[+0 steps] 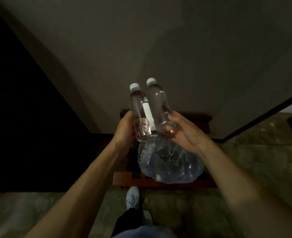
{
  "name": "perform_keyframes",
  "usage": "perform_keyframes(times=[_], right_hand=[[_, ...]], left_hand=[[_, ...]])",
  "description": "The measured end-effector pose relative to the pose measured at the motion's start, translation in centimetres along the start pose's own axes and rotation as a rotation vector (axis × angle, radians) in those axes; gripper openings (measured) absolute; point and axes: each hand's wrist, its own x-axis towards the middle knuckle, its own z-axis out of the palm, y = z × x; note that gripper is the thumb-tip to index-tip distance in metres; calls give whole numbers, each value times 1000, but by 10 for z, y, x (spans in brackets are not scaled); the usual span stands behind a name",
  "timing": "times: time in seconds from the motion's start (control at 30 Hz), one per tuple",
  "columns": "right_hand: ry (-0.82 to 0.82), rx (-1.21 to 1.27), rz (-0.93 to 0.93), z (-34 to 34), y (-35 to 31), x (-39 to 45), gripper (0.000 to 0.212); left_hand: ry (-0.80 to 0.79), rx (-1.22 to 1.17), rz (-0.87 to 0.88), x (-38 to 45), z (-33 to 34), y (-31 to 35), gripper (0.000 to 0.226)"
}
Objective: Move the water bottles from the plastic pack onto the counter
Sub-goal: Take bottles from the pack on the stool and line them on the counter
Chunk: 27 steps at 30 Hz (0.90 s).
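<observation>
Two clear water bottles with pale caps are held up side by side in front of me. My left hand [124, 129] grips the lower part of the left bottle [140, 107], which carries a white label strip. My right hand [181, 133] holds the base of the right bottle [156, 102]. Both bottles tilt slightly away from me, caps up. Below them the crumpled clear plastic pack [171, 162] lies on a low reddish wooden stand [200, 183]. What is left inside the pack is hard to make out in the dim light.
The room is dim. A plain wall [176, 48] rises behind the stand, and a dark area [13, 117] fills the left. A dark rail or edge [262, 115] runs diagonally at the right. Patterned floor [253, 160] surrounds the stand; my shoe [133, 196] is just before it.
</observation>
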Motion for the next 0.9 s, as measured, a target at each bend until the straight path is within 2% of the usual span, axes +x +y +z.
perform_keyframes(times=[0.13,0.2,0.33,0.43,0.5,0.63,0.8,0.9], right_hand=[[-155,-96,-27,37,-7,-2,50],[-187,-154,-60,64,-11,0,51],[-141,-331,-152,119,-13,6,54],[-202,-384,-203,154,-14,9,43],[-239,-389,-234,176,-18,12,38],[-223,-435,-317,232,-19,23,46],[-289,-494,-466,325,-21,33,29],[-343,-531,-555,384,-23,32,40]], left_hand=[[81,-13,116,-30,-15,19,69],[100,11,203,-45,-26,27,63],[158,68,335,-73,-50,55,49],[244,119,427,-91,-75,83,45],[258,166,471,-103,-95,102,45],[348,275,604,-128,-136,137,48],[444,350,780,-164,-201,182,58],[432,382,815,-186,-244,210,61]])
